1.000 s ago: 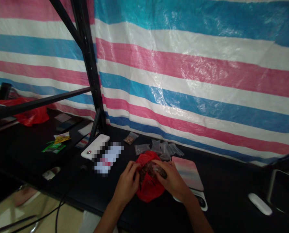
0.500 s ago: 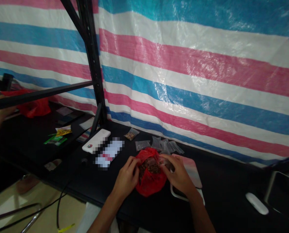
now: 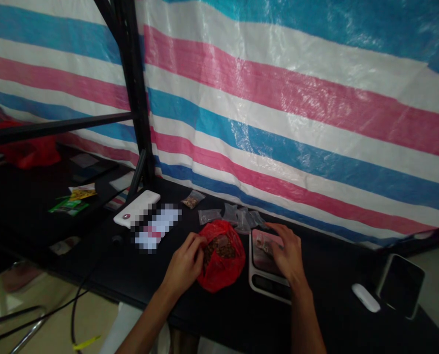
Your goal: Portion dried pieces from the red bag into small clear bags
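While my left fingers (image 3: 195, 241) pinch the red bag (image 3: 221, 275), my open right fingers (image 3: 278, 232) touch the clear packet (image 3: 264, 243) on the digital scale (image 3: 269, 287)

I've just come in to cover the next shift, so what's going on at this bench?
A person is working with bare hands. Their left hand holds the edge of a red plastic bag containing brown granular material. Their right hand is at a small clear bag on a digital scale. More small clear bags lie beyond, near a filled one.
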{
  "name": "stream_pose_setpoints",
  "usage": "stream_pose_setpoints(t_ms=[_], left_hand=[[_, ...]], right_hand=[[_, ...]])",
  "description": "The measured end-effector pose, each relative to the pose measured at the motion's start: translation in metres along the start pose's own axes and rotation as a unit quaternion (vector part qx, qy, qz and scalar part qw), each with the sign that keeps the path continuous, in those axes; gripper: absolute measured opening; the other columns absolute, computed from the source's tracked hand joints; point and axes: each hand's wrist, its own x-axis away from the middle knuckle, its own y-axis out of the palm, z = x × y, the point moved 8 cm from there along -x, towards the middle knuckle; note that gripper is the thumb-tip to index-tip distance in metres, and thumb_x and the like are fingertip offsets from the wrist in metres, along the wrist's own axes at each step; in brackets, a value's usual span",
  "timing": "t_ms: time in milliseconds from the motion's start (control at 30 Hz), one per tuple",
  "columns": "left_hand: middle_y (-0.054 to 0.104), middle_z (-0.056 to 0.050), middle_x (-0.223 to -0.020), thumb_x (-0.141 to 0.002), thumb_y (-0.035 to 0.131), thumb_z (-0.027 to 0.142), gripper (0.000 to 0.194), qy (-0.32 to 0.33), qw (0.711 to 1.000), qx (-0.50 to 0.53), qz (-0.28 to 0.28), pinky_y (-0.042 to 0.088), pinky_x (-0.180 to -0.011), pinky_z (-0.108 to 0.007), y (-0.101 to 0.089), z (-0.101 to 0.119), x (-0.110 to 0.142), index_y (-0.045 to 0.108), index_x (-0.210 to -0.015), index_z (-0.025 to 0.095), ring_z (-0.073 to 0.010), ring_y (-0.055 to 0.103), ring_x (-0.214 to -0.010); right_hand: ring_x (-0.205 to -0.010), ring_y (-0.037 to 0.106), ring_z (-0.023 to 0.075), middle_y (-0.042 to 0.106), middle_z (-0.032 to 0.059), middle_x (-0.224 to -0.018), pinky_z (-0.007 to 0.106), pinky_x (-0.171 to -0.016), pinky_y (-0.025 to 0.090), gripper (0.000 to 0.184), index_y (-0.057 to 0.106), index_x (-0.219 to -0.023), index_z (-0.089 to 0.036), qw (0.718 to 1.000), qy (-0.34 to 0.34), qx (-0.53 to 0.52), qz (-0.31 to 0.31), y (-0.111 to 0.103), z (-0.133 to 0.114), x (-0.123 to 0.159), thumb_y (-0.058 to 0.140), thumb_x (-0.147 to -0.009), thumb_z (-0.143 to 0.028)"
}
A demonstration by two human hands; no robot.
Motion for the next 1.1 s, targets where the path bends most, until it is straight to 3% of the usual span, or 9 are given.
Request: stream_pose_setpoints(t_ms=[167, 333, 533, 667, 867, 1100], left_hand=[[0.065, -0.005, -0.104, -0.095, 0.043, 0.011, 0.024, -0.007, 1.0, 0.002, 0.0, 0.057, -0.083, -0.028, 0.001, -0.002, 0.0, 0.062, -0.104, 0.023, -0.0171, 0.069, -0.092], [0.063, -0.006, -0.104, -0.095, 0.042, 0.013, 0.022, -0.009, 1.0, 0.01, 0.011, 0.056, -0.083, -0.028, -0.002, -0.002, 0.001, 0.06, -0.104, 0.023, -0.0177, 0.069, -0.094], [0.061, -0.005, -0.101, -0.097, 0.043, 0.014, 0.02, -0.003, 0.998, -0.008, 0.062, 0.054, -0.079, -0.027, -0.012, 0.001, 0.003, 0.06, -0.101, 0.022, -0.0164, 0.067, -0.089], [0.06, -0.006, -0.1, -0.094, 0.047, 0.013, 0.018, 0.016, 0.994, -0.042, 0.096, 0.053, -0.077, -0.028, -0.018, 0.005, 0.004, 0.062, -0.099, 0.021, -0.0179, 0.064, -0.09], [0.057, -0.006, -0.1, -0.091, 0.05, 0.009, 0.017, 0.045, 0.987, -0.07, 0.138, 0.052, -0.081, -0.032, -0.025, 0.012, 0.005, 0.061, -0.098, 0.021, -0.0203, 0.061, -0.094], [0.056, -0.005, -0.098, -0.09, 0.05, 0.007, 0.019, 0.06, 0.986, -0.05, 0.148, 0.052, -0.078, -0.03, -0.026, 0.012, 0.008, 0.061, -0.098, 0.021, -0.0186, 0.061, -0.09]], right_hand=[[-0.106, 0.062, 0.0298, 0.073, 0.0075, -0.108, 0.046, -0.097, 0.042, 0.04, 0.071, -0.102, -0.023, 0.999, 0.0, -0.03, 0.041, -0.012, 0.007, -0.001, 0.041, -0.075, -0.021], [-0.102, 0.063, 0.0295, 0.074, 0.0069, -0.102, 0.045, -0.095, 0.043, 0.036, 0.071, -0.096, -0.023, 0.999, -0.015, -0.047, 0.016, -0.011, 0.006, -0.001, 0.043, -0.074, -0.023], [-0.107, 0.062, 0.0284, 0.074, 0.005, -0.108, 0.046, -0.1, 0.039, 0.043, 0.073, -0.102, -0.024, 0.997, -0.027, -0.049, -0.05, 0.003, 0.004, 0.001, 0.047, -0.067, -0.018], [-0.11, 0.061, 0.0291, 0.074, 0.0055, -0.114, 0.047, -0.1, 0.036, 0.043, 0.072, -0.108, -0.025, 0.995, -0.028, -0.046, -0.081, 0.011, 0.004, 0.002, 0.052, -0.071, -0.019], [-0.114, 0.06, 0.0292, 0.072, 0.0062, -0.122, 0.045, -0.1, 0.034, 0.052, 0.069, -0.119, -0.026, 0.993, -0.021, -0.041, -0.104, 0.017, 0.009, 0.005, 0.053, -0.071, -0.017], [-0.113, 0.06, 0.03, 0.072, 0.0067, -0.121, 0.047, -0.099, 0.034, 0.059, 0.069, -0.121, -0.027, 0.992, -0.01, -0.037, -0.12, 0.022, 0.015, 0.008, 0.053, -0.066, -0.013]])
